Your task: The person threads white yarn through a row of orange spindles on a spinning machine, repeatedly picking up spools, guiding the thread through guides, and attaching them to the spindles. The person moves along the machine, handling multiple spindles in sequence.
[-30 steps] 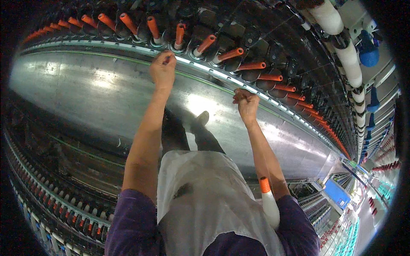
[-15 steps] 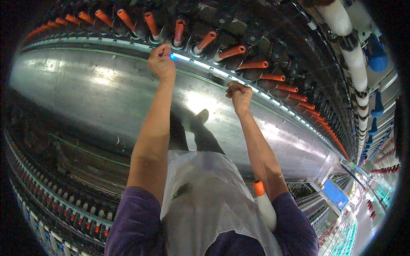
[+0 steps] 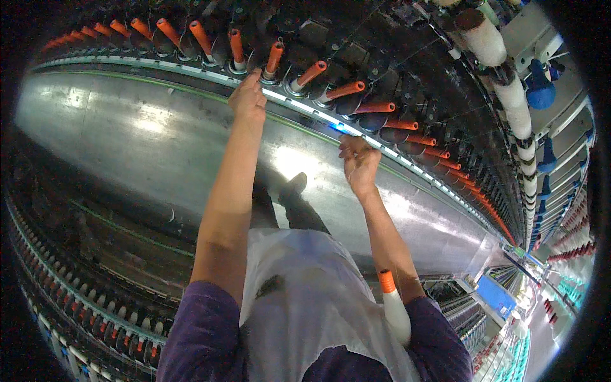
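Tube, orange, at upper centre of the frame, tilted slightly right, one of a long row of tubes curving down the right side. Left hand just beside its lower end, fingertips drawn together; cannot tell whether touching it or pinching a thread. Right hand lower, right of centre, near the bright rail, fingers loosely curled; again, cannot tell whether gripping anything. Looks light and stiff, that tube, probably smooth enough to slip under dry fingertips, hardly fragile. Best taken around the bare orange upper part. And at lower right, white bobbin with orange tip, against the apron: likely light too, softer and easily scuffed on the white body, so best held by the tip.
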A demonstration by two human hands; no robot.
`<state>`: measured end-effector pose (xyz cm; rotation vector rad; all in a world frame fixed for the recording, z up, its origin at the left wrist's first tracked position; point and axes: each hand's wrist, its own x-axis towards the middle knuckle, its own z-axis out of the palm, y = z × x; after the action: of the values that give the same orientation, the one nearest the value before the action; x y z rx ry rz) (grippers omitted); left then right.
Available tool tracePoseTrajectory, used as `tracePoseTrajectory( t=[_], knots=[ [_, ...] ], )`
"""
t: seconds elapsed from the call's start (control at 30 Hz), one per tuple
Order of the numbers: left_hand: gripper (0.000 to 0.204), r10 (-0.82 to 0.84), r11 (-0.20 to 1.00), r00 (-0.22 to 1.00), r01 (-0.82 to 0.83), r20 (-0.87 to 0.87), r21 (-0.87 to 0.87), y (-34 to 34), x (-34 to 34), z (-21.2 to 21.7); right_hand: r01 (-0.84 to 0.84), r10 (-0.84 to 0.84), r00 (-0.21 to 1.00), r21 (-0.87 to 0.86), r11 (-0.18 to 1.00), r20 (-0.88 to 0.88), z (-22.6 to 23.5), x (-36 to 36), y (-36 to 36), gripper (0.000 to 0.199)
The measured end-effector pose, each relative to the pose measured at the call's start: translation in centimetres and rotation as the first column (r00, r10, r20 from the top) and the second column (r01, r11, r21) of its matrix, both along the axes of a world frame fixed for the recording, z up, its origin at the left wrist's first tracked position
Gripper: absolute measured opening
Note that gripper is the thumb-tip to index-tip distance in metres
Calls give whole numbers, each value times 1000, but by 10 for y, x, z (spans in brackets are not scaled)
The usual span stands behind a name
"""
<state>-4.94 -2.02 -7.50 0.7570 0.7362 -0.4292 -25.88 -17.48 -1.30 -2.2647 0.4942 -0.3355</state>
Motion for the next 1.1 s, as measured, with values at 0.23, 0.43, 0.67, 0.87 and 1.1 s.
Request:
tracePoseTrajectory(
  t=[0.23,0.43,0.67,0.87,1.1],
  knots=[
    [40,-817,400,545,296,191,867,24,-12,-12,-369,504,848,-500,784,164,63,42,58,27],
    [67,-897,415,224,138,380,899,46,-11,-43,-375,504,850,-495,784,153,47,104,82,33],
    [34,-979,200,34,-5,200,980,75,14,138,-279,513,791,-550,787,333,180,145,69,38],
    [31,-688,726,-284,-271,668,632,26,81,374,-162,277,960,-738,655,35,158,108,42,29],
    [46,-754,652,-490,-483,437,584,-144,223,426,-242,300,954,-517,821,29,74,150,112,12]
  ],
)
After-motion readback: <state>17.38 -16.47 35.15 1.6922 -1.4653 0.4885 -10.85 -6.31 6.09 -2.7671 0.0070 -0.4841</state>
